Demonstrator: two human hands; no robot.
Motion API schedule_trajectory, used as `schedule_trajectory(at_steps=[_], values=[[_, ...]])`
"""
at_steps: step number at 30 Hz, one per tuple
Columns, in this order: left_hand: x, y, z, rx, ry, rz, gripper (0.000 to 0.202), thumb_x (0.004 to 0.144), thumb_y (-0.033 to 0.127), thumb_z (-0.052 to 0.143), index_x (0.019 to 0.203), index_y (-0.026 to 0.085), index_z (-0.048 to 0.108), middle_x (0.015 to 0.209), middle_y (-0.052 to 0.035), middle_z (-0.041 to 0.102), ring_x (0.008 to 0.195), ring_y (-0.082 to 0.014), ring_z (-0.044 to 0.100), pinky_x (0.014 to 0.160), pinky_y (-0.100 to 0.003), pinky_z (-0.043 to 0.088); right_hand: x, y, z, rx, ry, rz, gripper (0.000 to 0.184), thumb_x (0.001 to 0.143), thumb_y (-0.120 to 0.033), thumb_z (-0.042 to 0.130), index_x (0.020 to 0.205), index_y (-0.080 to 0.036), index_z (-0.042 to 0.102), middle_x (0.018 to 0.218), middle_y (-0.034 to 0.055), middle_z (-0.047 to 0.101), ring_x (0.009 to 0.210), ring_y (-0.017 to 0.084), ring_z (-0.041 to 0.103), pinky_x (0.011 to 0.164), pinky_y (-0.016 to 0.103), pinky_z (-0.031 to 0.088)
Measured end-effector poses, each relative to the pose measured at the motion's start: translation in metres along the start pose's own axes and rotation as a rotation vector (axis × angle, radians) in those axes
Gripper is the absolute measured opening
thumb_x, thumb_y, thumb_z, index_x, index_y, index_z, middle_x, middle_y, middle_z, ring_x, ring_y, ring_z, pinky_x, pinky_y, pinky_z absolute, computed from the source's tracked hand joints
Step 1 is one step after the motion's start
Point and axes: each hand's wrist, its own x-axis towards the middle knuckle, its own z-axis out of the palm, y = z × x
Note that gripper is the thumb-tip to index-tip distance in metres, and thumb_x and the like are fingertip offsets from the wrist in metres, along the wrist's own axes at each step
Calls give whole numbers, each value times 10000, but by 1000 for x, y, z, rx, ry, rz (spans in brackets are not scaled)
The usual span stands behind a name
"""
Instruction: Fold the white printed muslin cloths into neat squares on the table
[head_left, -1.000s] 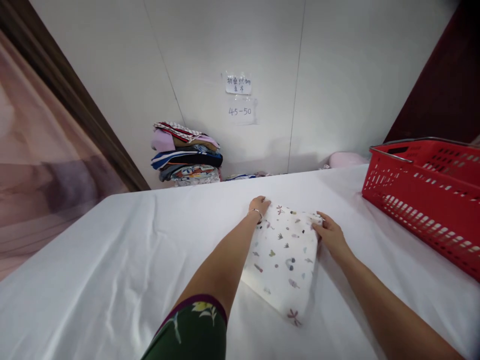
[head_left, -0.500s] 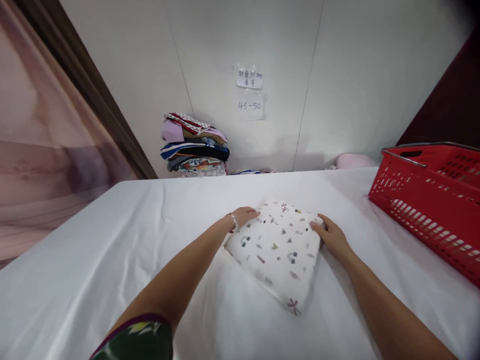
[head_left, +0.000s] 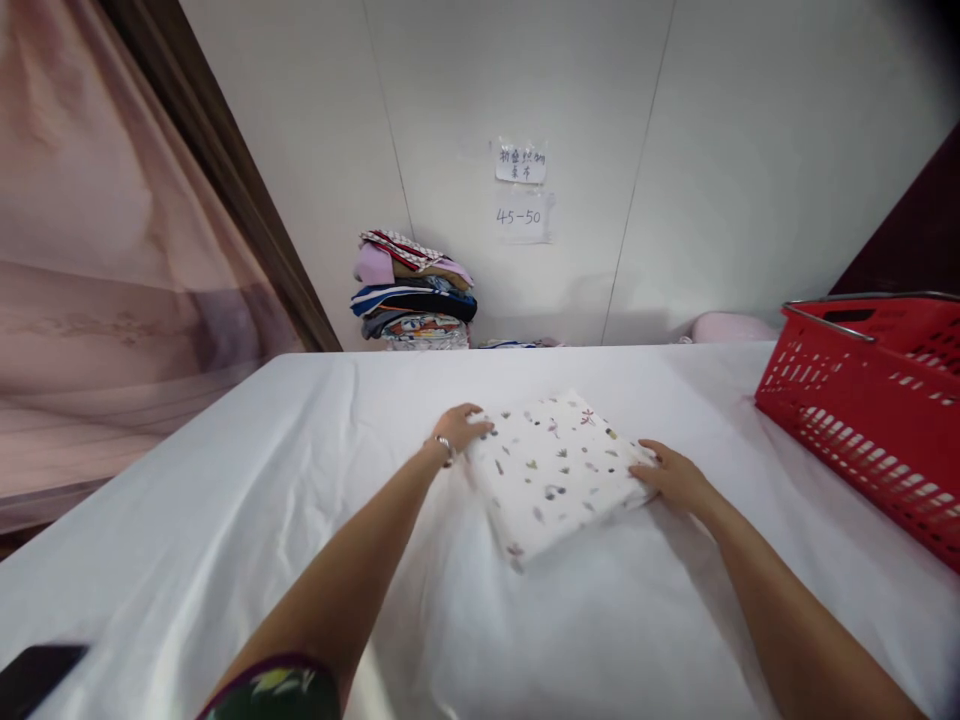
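Observation:
A folded white cloth (head_left: 559, 475) printed with small rainbows, leaves and flowers lies at an angle on the white-covered table, one corner toward me. My left hand (head_left: 461, 428), with a bracelet at the wrist, pinches its left corner, thumb and fingers closed over the edge. At the opposite side my right hand (head_left: 670, 475) grips the right corner, fingertips on top and the thumb along the near edge. The underside of the cloth is hidden.
A red plastic basket (head_left: 862, 420) with a metal handle stands at the right. Behind the table's far edge rises a stack of folded fabrics (head_left: 416, 290) against the wall. A dark flat object (head_left: 37, 675) lies at the lower left; a pink curtain (head_left: 112, 280) hangs left.
The folded cloth has turned clockwise, its near corner swinging left and away from me. Both hands remain at its sides. My view has shifted left, bringing in the dark flat object.

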Motion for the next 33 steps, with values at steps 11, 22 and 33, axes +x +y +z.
schedule_trajectory(at_steps=[11,22,33], values=[[-40,12,13,248,114,155,593,812,455,509,1312,156,403,1457,-126,270,1359,-253,175,1101,-400,162,-41,-44,3,-368,-46,-296,689,760,-552,525,1362,-249,380,1255,126,524,1119,340,489,834,453,430],[-105,10,52,567,-163,459,727,827,658,255,1385,198,320,1480,-102,210,1368,-301,116,1090,-533,78,-49,-48,59,-479,-272,-643,622,849,-615,333,1337,-238,419,1451,72,285,1348,259,189,1088,477,148],[-103,7,55,622,-146,479,743,828,667,205,1398,198,288,1485,-108,190,1370,-298,105,1085,-535,79,-28,-99,68,-391,-120,-723,614,885,-545,301,1373,-176,344,1483,103,191,1367,244,106,1085,451,156]])
